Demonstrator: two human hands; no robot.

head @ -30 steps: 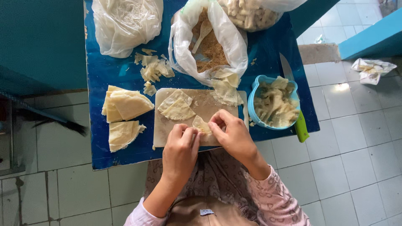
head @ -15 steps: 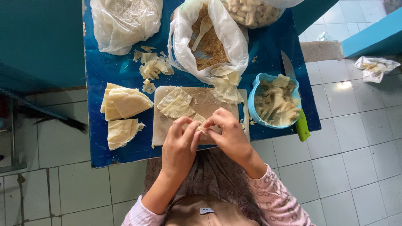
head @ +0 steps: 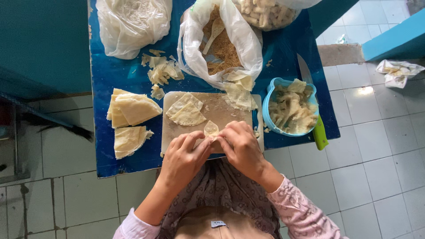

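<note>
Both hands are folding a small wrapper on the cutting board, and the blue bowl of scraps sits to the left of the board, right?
Not quite. Both hands, left hand and right hand, do fold a small wrapper on the cutting board, but the blue bowl of scraps sits to the right of the board, not the left. The head view shows it.

Home kitchen corner: blue table (head: 133, 77), cutting board (head: 221, 113), tiled floor (head: 376, 168).
</note>
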